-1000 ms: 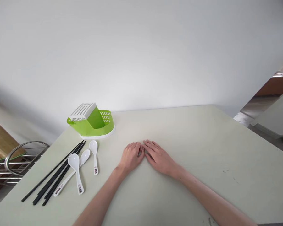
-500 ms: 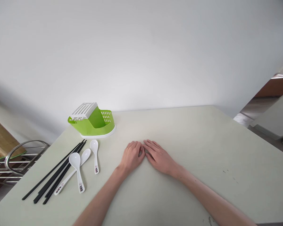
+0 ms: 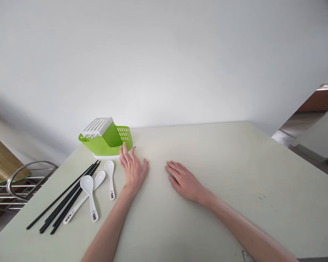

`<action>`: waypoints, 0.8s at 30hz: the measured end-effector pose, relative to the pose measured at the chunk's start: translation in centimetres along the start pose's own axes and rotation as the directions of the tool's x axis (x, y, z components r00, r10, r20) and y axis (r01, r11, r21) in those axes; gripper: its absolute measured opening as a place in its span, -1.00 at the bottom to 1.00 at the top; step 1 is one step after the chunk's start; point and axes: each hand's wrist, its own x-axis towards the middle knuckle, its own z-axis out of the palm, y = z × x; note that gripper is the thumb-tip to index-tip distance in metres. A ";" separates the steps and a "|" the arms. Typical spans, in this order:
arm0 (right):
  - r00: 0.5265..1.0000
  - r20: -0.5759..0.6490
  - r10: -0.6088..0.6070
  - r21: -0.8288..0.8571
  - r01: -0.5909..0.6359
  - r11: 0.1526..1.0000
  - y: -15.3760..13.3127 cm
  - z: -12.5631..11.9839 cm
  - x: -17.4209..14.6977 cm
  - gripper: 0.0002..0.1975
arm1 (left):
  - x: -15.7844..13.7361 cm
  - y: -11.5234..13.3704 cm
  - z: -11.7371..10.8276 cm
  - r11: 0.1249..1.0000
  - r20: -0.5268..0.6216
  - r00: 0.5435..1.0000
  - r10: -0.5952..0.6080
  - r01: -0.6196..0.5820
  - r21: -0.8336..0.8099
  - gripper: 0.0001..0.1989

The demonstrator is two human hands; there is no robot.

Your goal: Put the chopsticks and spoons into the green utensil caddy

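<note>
My left hand (image 3: 132,167) is open with its fingers spread, in front of the right end of a green and white plastic cutlery holder (image 3: 104,145). Its fingertips overlap the holder's lower edge in view; whether they touch it I cannot tell. My right hand (image 3: 184,182) lies flat on the table, fingers stretched out, holding nothing. Left of my left hand is a white spoon (image 3: 110,180). Another white spoon (image 3: 89,194) rests across a third spoon (image 3: 78,209), beside several black chopsticks (image 3: 62,203) lying in a loose bundle.
The pale table (image 3: 207,149) meets a white wall (image 3: 180,72) at the back. Past its left edge stands a metal rack (image 3: 15,187) with a curved bar, near a bamboo-coloured board (image 3: 5,160). Grey furniture (image 3: 319,131) is beyond the right edge.
My left hand has left my right hand and moved left and forward to the cutlery holder, its fingers spreading. My right hand has stayed in place.
</note>
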 end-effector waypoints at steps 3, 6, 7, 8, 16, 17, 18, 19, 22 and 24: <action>1.000 -0.002 -0.001 0.002 0.001 1.000 0.0 0.0 -0.1 -0.49 | 0.4 -1.0 0.1 0.998 0.013 0.998 -0.059 0.059 0.006 -0.29; 1.000 0.000 0.000 0.000 0.000 1.000 0.1 0.0 -0.1 -0.49 | 0.8 -1.7 0.0 0.995 0.005 0.995 -0.096 0.096 0.009 -0.26; 1.000 0.002 0.002 -0.001 -0.002 1.000 0.1 0.0 -0.1 -0.49 | 0.8 -1.8 -0.1 0.995 0.002 0.995 -0.104 0.104 0.010 -0.25; 1.000 0.003 0.004 -0.002 -0.004 1.000 0.1 -0.1 -0.1 -0.49 | 0.9 -2.0 -0.1 0.994 0.000 0.994 -0.113 0.113 0.010 -0.23; 1.000 0.008 0.006 -0.001 -0.006 1.000 0.0 -0.2 -0.1 -0.49 | 1.1 -3.0 0.0 0.985 0.029 0.985 -0.172 0.172 0.009 -0.08; 1.000 0.011 0.009 -0.001 -0.009 1.000 0.0 -0.2 -0.1 -0.49 | 1.2 -3.1 -0.1 0.986 0.033 0.985 -0.168 0.168 0.008 -0.08; 1.000 0.015 0.011 -0.003 -0.011 1.000 0.0 -0.2 -0.1 -0.48 | 1.2 -3.1 -0.1 0.987 0.030 0.987 -0.159 0.159 0.006 -0.10; 1.000 0.020 0.013 -0.005 -0.013 1.000 0.0 -0.3 -0.1 -0.48 | 1.3 -3.1 -0.2 0.989 0.023 0.989 -0.147 0.147 0.003 -0.12; 1.000 0.026 0.010 -0.010 -0.010 1.000 -0.1 -0.3 0.0 -0.48 | 1.5 -3.1 -0.4 0.996 -0.005 0.996 -0.092 0.092 -0.014 -0.19; 1.000 0.023 0.005 -0.008 -0.005 1.000 0.0 -0.3 0.0 -0.48 | 1.7 -3.1 -0.5 0.998 -0.014 0.998 -0.057 0.056 -0.021 -0.24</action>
